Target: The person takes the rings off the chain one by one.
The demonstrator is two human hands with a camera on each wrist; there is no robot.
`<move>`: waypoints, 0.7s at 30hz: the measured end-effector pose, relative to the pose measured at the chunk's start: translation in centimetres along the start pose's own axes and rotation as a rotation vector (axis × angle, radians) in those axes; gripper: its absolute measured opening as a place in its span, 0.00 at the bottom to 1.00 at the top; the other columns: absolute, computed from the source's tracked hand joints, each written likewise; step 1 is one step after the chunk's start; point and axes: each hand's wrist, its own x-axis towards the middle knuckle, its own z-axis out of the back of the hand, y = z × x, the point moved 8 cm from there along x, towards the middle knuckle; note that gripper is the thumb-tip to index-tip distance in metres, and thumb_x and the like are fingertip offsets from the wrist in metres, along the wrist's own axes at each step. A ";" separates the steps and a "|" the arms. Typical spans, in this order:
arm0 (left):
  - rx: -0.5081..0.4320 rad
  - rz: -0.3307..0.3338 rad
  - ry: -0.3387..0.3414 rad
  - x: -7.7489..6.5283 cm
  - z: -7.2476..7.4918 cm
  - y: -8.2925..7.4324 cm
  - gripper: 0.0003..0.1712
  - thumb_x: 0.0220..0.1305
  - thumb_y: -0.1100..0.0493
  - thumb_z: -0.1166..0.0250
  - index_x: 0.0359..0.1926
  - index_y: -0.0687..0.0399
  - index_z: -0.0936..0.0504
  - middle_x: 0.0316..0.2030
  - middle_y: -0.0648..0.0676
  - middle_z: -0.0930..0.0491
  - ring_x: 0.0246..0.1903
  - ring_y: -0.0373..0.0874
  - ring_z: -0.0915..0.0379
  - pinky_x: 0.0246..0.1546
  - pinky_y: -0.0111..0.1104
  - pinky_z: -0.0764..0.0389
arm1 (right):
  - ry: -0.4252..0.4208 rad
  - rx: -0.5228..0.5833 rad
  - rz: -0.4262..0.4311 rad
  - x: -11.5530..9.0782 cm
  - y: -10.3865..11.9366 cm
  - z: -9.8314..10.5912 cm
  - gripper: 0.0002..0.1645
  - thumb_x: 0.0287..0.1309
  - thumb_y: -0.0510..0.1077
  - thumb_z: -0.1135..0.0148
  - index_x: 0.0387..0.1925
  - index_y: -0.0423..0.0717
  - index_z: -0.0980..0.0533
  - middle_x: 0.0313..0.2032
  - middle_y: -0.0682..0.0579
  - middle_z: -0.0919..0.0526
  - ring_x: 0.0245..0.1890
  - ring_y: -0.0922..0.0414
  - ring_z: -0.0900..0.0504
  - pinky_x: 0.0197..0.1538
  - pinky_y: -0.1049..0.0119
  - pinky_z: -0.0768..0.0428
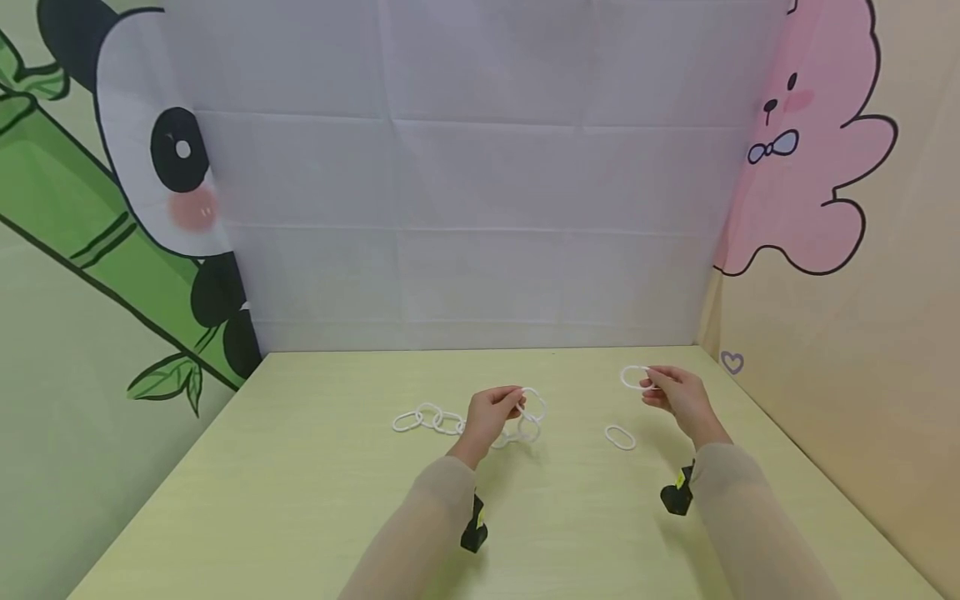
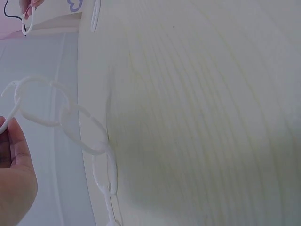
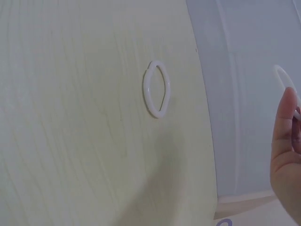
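A chain of white oval plastic links [image 1: 448, 423] lies partly on the table, its near end lifted. My left hand [image 1: 491, 417] pinches a link at that raised end between thumb and fingers. In the left wrist view, the linked ovals [image 2: 40, 101] hang from the left hand [image 2: 16, 174] down toward the tabletop. Off to the right, my right hand [image 1: 678, 400] pinches one separate white link [image 1: 632, 377] above the table. Another loose link [image 1: 620, 437] lies flat on the table between the hands; the right wrist view shows this oval link [image 3: 146, 89] close up.
The pale yellow wooden table [image 1: 337, 517] ends at a light grey cloth backdrop [image 1: 480, 250]. Side walls carry a panda drawing [image 1: 142, 167] at left and a pink bear drawing [image 1: 817, 167] at right. Small black devices [image 1: 474, 525] are worn at both wrists.
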 end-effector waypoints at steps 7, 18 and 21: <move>0.004 0.002 0.001 -0.1 0.0 -0.1 0.16 0.65 0.66 0.43 0.48 0.78 0.25 0.39 0.68 0.21 0.36 0.47 0.22 0.41 0.34 0.22 | -0.027 -0.019 -0.049 -0.1 -1.7 1.0 0.26 0.66 0.41 0.50 0.58 0.27 0.39 0.31 0.51 0.21 0.25 0.62 0.22 0.35 0.71 0.20; 0.005 0.000 -0.004 -0.2 0.1 -0.2 0.16 0.65 0.67 0.43 0.48 0.77 0.25 0.40 0.70 0.22 0.34 0.45 0.22 0.41 0.34 0.21 | -0.043 -0.020 -0.087 -0.2 -3.3 1.4 0.30 0.67 0.41 0.51 0.61 0.24 0.44 0.30 0.51 0.21 0.25 0.63 0.21 0.35 0.71 0.20; 0.006 -0.003 -0.007 -0.2 0.1 -0.2 0.15 0.64 0.66 0.43 0.47 0.78 0.25 0.37 0.67 0.21 0.34 0.44 0.22 0.41 0.34 0.21 | -0.049 -0.022 -0.095 -0.3 -3.6 1.4 0.29 0.67 0.41 0.52 0.61 0.24 0.44 0.31 0.50 0.21 0.25 0.63 0.21 0.35 0.71 0.20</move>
